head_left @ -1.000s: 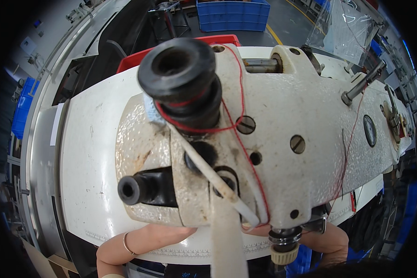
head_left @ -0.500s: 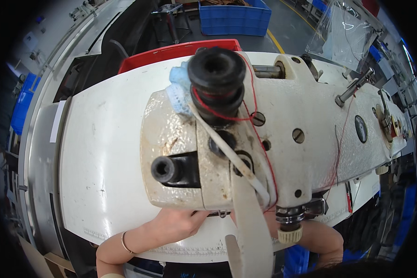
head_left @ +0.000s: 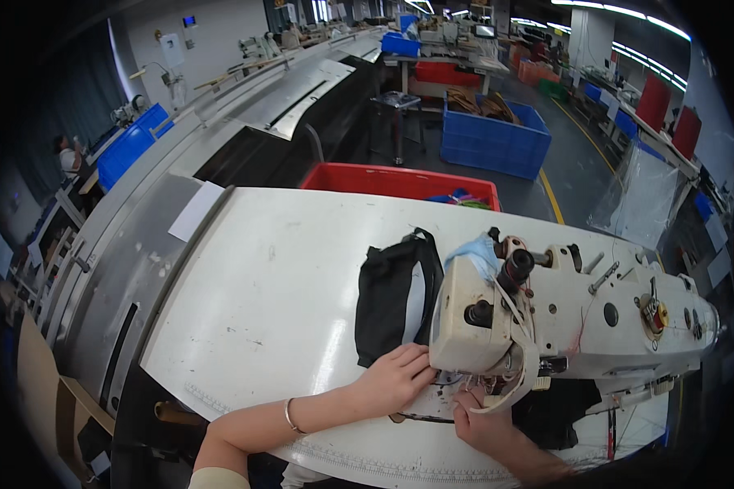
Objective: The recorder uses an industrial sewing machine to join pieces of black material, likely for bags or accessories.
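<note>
Left hand (head_left: pixel 398 376): flat, fingers spread, pressing the near edge of the black fabric piece (head_left: pixel 395 297), which lies just beyond it on the white table (head_left: pixel 261 293). Right hand (head_left: pixel 479 420): fingers pinching something small under the sewing machine (head_left: pixel 563 322) head; what, cannot tell. Risk: fingertips close beside the needle area could be caught; fabric may slip askew.

black fabric (head_left: pixel 395 297) with a pale grey strip down it, lying on a white table (head_left: pixel 269 301). the sewing machine (head_left: pixel 563 322) is off-white, kinda grimy, with red thread running across it. red bin (head_left: pixel 383 178) behind the table, blue crate (head_left: pixel 493 140) further back, yellow line on the grey floor
</note>
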`<state>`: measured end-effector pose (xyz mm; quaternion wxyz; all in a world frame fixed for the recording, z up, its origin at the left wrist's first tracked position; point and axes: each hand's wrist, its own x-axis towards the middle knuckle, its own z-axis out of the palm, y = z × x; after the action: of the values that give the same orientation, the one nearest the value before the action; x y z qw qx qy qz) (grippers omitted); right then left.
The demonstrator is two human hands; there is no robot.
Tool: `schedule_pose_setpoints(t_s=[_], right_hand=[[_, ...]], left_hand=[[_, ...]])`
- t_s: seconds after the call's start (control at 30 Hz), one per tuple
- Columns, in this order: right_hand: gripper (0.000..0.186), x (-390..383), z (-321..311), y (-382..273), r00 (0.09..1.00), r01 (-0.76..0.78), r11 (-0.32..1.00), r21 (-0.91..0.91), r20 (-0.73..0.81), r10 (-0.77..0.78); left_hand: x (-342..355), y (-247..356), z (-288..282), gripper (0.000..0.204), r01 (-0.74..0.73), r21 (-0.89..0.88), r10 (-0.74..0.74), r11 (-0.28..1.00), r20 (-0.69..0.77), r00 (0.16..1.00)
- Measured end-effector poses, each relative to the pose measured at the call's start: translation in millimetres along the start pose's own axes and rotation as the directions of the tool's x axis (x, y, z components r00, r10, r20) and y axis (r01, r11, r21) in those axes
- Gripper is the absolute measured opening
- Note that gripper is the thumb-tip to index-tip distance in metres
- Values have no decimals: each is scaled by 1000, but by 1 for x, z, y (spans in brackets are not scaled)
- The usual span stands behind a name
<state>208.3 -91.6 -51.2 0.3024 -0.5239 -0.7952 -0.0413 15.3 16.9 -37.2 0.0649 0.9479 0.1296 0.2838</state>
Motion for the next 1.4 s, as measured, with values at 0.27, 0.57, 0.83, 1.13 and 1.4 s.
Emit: schedule_pose_setpoints(t_s=[0.27,0.57,0.83,1.13,1.4], right_hand=[[20,-11,13,15,998,35,996,77,58,-40],[24,-5,7,1,1000,-4,996,93,19,2],[39,2,-13,-71,488,-666,-608,432,869,83],[35,-1,23,-109,358,-929,-74,363,931,72],[33,-53,-11,-68,403,-863,-395,315,901,-161]], left_hand=[[-8,-1,17,35,3,21,-2,1000,-71,997],[-4,0,15,26,43,53,-40,998,-54,998],[-26,86,-67,19,-258,-301,263,918,-24,964],[-45,168,-41,17,-449,-482,463,753,-97,881],[-62,164,41,30,-327,-686,558,650,139,818]])
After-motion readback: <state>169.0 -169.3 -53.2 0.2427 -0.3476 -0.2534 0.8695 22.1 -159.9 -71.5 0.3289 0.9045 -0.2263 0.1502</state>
